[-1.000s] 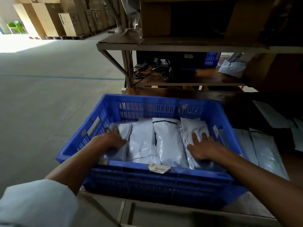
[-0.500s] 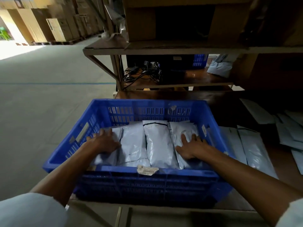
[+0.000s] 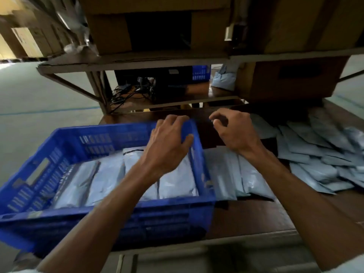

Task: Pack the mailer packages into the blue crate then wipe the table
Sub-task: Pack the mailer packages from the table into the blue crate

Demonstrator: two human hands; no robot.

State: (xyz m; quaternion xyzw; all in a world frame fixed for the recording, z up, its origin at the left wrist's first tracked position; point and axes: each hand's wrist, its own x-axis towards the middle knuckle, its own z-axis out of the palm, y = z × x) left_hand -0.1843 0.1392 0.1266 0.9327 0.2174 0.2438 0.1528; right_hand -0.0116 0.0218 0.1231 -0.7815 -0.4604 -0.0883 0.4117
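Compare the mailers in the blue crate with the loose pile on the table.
The crate mailers lie in a parallel row; the table pile overlaps at mixed angles. The crate mailers sit inside the blue crate; the table pile lies on the wooden table. Both are pale plastic mailers.

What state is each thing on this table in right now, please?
blue crate: on the table, partly filled.
packed mailers: side by side in the crate.
loose mailers: piled on the table, unpacked.
left hand: at crate's far right corner, grip unclear.
right hand: over the table, loosely curled, empty.
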